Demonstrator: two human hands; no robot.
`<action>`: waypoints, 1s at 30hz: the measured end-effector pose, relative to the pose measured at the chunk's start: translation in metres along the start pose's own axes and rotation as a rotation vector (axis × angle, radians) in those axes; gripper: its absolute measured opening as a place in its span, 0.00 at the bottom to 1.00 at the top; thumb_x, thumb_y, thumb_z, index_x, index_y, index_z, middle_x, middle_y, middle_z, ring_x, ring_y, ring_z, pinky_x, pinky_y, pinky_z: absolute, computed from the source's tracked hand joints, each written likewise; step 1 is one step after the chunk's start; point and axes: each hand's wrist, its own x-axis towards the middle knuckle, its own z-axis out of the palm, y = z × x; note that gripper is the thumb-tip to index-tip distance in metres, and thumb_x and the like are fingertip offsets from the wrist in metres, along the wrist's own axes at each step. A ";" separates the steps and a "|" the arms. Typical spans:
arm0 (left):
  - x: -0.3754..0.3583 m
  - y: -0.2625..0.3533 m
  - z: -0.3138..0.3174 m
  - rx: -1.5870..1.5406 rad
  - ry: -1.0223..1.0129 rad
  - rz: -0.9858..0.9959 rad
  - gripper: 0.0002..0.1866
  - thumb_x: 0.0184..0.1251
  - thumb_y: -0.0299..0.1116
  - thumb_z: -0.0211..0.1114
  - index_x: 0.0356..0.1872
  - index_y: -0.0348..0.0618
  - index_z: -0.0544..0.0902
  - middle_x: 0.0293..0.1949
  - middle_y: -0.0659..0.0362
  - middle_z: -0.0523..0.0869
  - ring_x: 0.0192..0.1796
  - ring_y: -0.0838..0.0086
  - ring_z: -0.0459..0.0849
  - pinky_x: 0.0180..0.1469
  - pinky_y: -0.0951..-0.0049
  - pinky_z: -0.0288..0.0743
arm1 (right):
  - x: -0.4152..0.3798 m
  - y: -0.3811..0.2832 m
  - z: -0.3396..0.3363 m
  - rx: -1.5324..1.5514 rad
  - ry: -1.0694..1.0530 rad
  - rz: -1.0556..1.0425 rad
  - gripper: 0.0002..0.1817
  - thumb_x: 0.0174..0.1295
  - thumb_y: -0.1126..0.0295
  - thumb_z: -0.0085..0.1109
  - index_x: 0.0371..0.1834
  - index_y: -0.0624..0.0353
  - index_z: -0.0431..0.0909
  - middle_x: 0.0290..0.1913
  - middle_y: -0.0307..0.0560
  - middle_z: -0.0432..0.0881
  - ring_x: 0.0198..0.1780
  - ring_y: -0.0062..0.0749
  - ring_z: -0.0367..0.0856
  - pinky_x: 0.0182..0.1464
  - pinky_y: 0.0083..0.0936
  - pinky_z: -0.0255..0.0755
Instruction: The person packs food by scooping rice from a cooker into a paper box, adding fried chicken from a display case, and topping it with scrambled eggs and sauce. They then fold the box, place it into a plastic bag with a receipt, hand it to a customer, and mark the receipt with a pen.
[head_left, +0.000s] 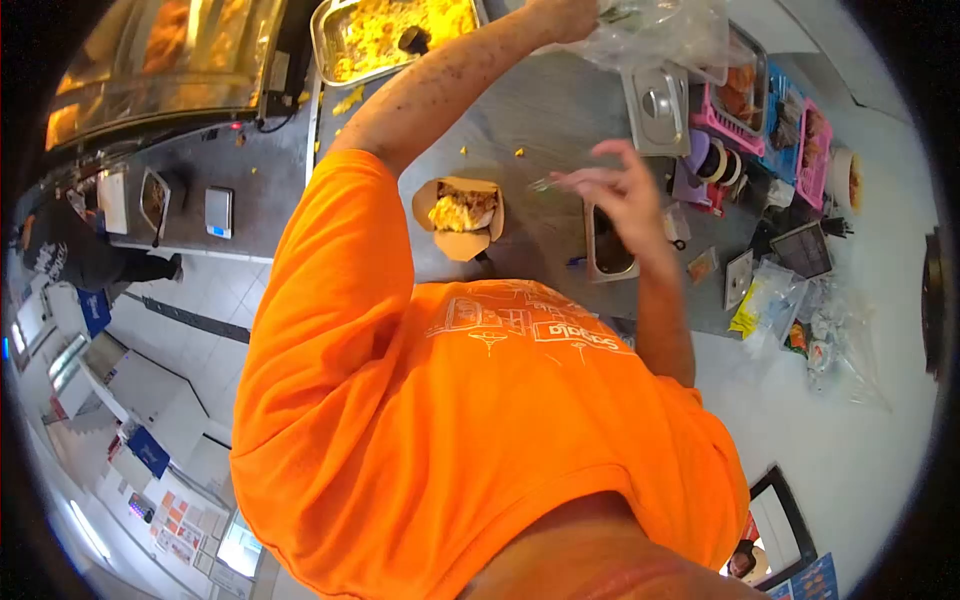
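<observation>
From up here I look down past my orange shirt (470, 420) onto a grey counter (560, 120). Right in front of me an open brown paper box (460, 215) sits on the counter, holding a heap of yellow food with some pale pieces on top. My left hand (568, 15) stretches far up the frame and closes on clear plastic bags (660, 35); the fingers look curled into the film, though the top edge cuts part of the hand off. My right hand (625, 190) hovers above the counter to the right of the box, fingers loosely apart and bent, pinching what seems a thin greenish thing (545, 183); I cannot tell what it is. Just below that hand a deep steel pan (607, 250) holds something dark. At the top, a large steel tray (390, 35) is full of yellow rice-like food with a dark scoop in it. A steel lid (657, 105) lies right of centre, beside pink baskets (730, 115) holding orange pieces. A small scale (219, 212) sits at left. White print on my shirt shows line drawings and a word I cannot read reliably.
</observation>
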 end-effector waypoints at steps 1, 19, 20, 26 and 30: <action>-0.012 0.006 -0.015 -0.001 -0.006 -0.003 0.23 0.67 0.43 0.55 0.52 0.33 0.78 0.50 0.40 0.81 0.55 0.52 0.79 0.58 0.56 0.71 | -0.007 0.021 0.019 -0.013 -0.023 0.055 0.15 0.59 0.82 0.56 0.50 0.61 0.72 0.43 0.55 0.84 0.50 0.32 0.82 0.52 0.27 0.76; -0.435 0.049 -0.052 -0.601 0.507 -0.757 0.11 0.67 0.30 0.61 0.45 0.35 0.82 0.43 0.52 0.85 0.47 0.67 0.83 0.51 0.69 0.75 | -0.030 0.123 0.135 -1.351 0.122 -0.550 0.24 0.54 0.51 0.58 0.52 0.49 0.77 0.48 0.37 0.81 0.69 0.38 0.61 0.67 0.57 0.44; -0.434 0.059 -0.052 -0.636 0.521 -0.754 0.11 0.67 0.30 0.60 0.46 0.34 0.81 0.43 0.52 0.85 0.48 0.67 0.82 0.51 0.69 0.75 | -0.037 0.114 0.129 -1.319 0.085 -0.596 0.24 0.54 0.52 0.58 0.54 0.50 0.76 0.48 0.38 0.81 0.71 0.39 0.59 0.68 0.58 0.41; -0.416 0.123 -0.056 -0.574 0.652 -0.640 0.11 0.67 0.28 0.60 0.47 0.33 0.80 0.45 0.51 0.84 0.47 0.66 0.82 0.50 0.68 0.75 | -0.120 0.073 -0.005 -1.211 0.959 -0.873 0.09 0.54 0.70 0.59 0.39 0.52 0.74 0.41 0.38 0.77 0.48 0.38 0.75 0.55 0.43 0.56; -0.383 0.173 -0.042 -0.543 0.701 -0.543 0.10 0.65 0.26 0.60 0.46 0.33 0.79 0.43 0.51 0.83 0.45 0.66 0.82 0.48 0.69 0.74 | -0.176 0.174 -0.218 -0.942 1.329 -0.001 0.11 0.57 0.68 0.59 0.39 0.64 0.76 0.41 0.57 0.80 0.46 0.52 0.78 0.50 0.43 0.69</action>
